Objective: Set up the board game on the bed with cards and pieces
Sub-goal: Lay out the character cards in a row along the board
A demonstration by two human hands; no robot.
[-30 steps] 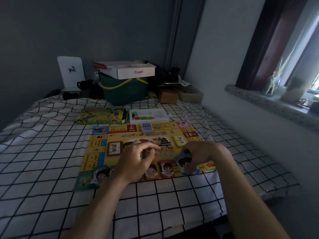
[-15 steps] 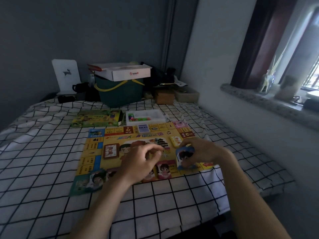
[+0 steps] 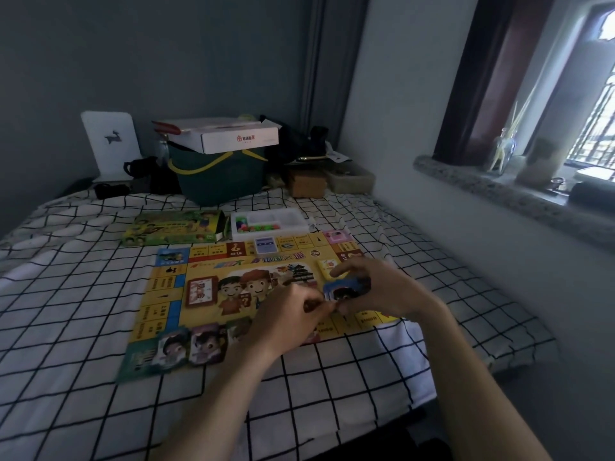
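A dim bedroom, grey wall behind and a window sill to the right; the bed (image 3: 83,327) wears a white sheet with a black grid, and the game board (image 3: 166,294) lies flat on it.

Going left to right along the board: a brown-backed card pile (image 3: 201,292) sits left of the printed cartoon children, two character cards (image 3: 189,346) lie side by side on the near edge, and a blue card pile (image 3: 265,245) sits on the far edge. Beyond the far edge are the green game box (image 3: 173,227) and a white tray of coloured pieces (image 3: 269,221).

The left hand (image 3: 286,317) is curled, its fingertips pinching at the lower left corner of a small stack of blue-edged cards (image 3: 346,289). The right hand (image 3: 382,291) grips that stack from the right side, fingers wrapped round its far and near edges. The stack is lifted off the board and tipped up so its picture faces the camera, long axis running roughly left-right. It lies between the hands, just right of the left fingertips.

Likely the left hand is peeling off the front card; that one would come away leftward, towards the row on the near edge. A yellow card pile (image 3: 327,269) lies just beyond the stack.
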